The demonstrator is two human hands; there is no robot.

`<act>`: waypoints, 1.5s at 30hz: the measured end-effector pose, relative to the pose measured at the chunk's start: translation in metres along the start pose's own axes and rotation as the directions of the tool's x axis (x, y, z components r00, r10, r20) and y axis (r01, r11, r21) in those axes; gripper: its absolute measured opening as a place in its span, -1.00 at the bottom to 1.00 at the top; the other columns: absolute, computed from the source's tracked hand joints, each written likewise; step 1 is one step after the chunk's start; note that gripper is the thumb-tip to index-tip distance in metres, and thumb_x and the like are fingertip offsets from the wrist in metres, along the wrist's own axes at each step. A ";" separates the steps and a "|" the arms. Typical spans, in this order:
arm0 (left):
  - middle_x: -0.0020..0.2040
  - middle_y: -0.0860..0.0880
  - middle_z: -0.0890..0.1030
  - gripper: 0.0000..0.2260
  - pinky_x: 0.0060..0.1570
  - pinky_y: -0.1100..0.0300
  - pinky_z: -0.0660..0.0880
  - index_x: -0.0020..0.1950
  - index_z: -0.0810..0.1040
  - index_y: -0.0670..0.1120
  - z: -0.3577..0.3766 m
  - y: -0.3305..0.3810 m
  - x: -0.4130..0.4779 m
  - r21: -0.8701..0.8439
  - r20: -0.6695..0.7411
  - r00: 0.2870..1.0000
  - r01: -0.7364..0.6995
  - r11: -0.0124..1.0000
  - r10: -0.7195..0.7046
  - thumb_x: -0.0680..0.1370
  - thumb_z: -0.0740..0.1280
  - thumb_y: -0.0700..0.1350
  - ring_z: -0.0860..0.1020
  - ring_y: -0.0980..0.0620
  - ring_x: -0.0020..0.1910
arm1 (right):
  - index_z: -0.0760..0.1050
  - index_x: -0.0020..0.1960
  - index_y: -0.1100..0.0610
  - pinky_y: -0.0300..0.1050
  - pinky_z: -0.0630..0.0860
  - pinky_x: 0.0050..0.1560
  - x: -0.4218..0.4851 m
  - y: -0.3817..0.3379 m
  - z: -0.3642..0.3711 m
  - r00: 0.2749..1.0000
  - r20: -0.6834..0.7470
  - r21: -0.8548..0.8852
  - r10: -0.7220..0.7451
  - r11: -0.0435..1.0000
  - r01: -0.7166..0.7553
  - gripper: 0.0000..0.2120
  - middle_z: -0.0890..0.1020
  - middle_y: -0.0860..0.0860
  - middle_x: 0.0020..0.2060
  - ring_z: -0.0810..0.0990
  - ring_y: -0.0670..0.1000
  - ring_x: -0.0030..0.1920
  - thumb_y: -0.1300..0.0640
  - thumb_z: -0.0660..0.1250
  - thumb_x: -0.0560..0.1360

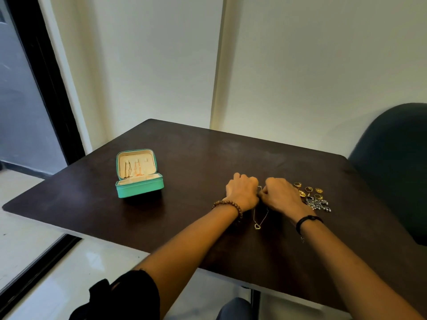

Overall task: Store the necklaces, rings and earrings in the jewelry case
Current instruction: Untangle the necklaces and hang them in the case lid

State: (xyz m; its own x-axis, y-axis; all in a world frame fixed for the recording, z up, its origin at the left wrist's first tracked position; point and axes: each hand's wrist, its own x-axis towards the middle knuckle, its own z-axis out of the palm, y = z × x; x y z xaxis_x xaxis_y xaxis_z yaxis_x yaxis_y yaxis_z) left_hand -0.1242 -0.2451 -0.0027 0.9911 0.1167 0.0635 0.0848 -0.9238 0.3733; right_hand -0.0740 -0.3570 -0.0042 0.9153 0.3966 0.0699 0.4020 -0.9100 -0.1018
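— Forearms (184, 245) met mid-table; what did the hands hold?
— Left hand (242, 191) and right hand (280, 196), fingers curled, pinched the necklace (257, 225) at its clasp end; its pendant lay nearer.
— Advice?
— It wanted lifting clear before travelling left to the open jewelry case (138, 174).

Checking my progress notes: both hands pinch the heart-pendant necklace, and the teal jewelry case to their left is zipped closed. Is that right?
Not closed: the head view shows the teal jewelry case open, lid raised, chains hanging inside. Left hand and right hand do pinch the heart-pendant necklace.
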 end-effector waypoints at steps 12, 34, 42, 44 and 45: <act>-0.22 -0.03 0.63 -0.81 -0.24 0.28 0.51 -0.11 0.56 -0.14 -0.069 -0.018 -0.044 -0.881 0.080 0.982 0.150 0.450 -0.171 0.65 0.20 -0.22 0.59 0.14 -0.31 | 0.54 0.13 0.24 -0.14 0.59 0.00 -0.046 -0.002 -0.039 0.996 0.022 0.971 0.084 0.237 -0.041 -0.86 0.72 0.11 -0.12 0.68 0.02 -0.08 0.30 0.38 0.57; 0.13 -0.02 0.69 -0.68 -0.02 0.11 0.56 0.29 0.53 -0.10 -0.159 -0.014 -0.073 -0.999 -0.050 0.998 -0.050 -0.016 0.024 0.60 0.30 0.02 0.64 0.06 -0.13 | 0.59 0.11 0.25 -0.06 0.54 -0.02 -0.085 -0.032 -0.052 0.969 0.183 0.904 -0.168 -0.359 -0.233 -0.62 0.41 0.01 -0.38 0.41 -0.06 -0.38 -0.05 0.43 0.51; 0.14 -0.09 0.67 -0.70 -0.03 0.09 0.59 0.28 0.54 -0.14 -0.161 -0.024 -0.075 -0.984 -0.114 0.992 -0.120 -0.128 -0.053 0.59 0.31 -0.05 0.66 0.00 -0.08 | 0.61 0.18 0.25 -0.11 0.62 0.00 -0.086 -0.026 -0.039 0.984 0.171 0.914 -0.058 -0.364 -0.180 -0.62 0.66 0.08 -0.18 0.61 -0.03 -0.18 0.24 0.47 0.37; 0.14 -0.14 0.66 -0.72 -0.04 0.08 0.63 0.27 0.54 -0.19 -0.159 -0.028 -0.074 -0.968 -0.143 0.985 -0.159 -0.193 -0.093 0.60 0.31 -0.11 0.67 -0.02 -0.08 | 0.62 0.15 0.25 -0.15 0.66 -0.03 -0.086 -0.023 -0.038 0.988 0.154 0.927 -0.017 -0.343 -0.151 -0.64 0.69 0.10 -0.11 0.65 -0.02 -0.13 0.26 0.47 0.36; 0.14 -0.16 0.66 -0.72 -0.02 0.07 0.64 0.26 0.54 -0.21 -0.158 -0.030 -0.074 -0.960 -0.154 0.982 -0.175 -0.217 -0.112 0.60 0.30 -0.13 0.68 -0.04 -0.06 | 0.62 0.15 0.25 -0.17 0.67 -0.05 -0.086 -0.022 -0.039 0.991 0.137 0.937 -0.001 -0.324 -0.130 -0.65 0.70 0.13 -0.08 0.67 -0.01 -0.11 0.27 0.47 0.36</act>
State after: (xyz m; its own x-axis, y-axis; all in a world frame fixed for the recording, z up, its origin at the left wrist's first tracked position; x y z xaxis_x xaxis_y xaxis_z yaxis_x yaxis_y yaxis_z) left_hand -0.2162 -0.1680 0.1278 0.9477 0.2743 0.1629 -0.2904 0.5305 0.7964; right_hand -0.1629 -0.3756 0.0306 0.9093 0.4108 -0.0669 -0.2278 0.3568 -0.9060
